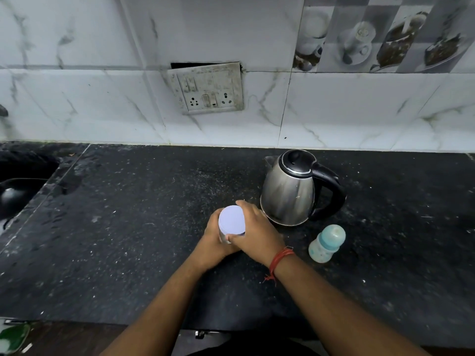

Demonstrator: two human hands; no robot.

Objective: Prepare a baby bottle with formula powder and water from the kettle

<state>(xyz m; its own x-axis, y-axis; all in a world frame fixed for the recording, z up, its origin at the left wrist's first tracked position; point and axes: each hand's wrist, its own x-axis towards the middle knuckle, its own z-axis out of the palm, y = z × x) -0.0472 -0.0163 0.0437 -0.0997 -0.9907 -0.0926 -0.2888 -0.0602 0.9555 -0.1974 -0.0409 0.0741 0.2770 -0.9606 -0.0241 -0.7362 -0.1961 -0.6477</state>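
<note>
No brand or lettering can be read on anything here; the small container (231,220) in the middle of the dark speckled tabletop (128,227) shows only a plain white round lid from above, and its body is almost wholly hidden by the two hands wrapped around it. The left hand (214,238) curls round the container's side from the left and below, while the right hand (257,233) grips it up at the lid, thumb on the near edge and fingers over the far side; a red thread bracelet (279,260) circles that wrist. Just right of the hands stands a stainless steel electric kettle (289,191) with a black lid and handle, its lid down, and whether any mark is on its flank I cannot make out. The baby bottle (326,244) stands nearer the tabletop's front edge, right of the right wrist and apart from the kettle, capped in pale teal; faint teal markings on its cloudy body are too blurred to read. On the marbled wall tiles a grimy switch and socket plate (207,88) hangs crooked. At far left a sink (23,181) is cut off by the frame, its contents dark and unclear.
</note>
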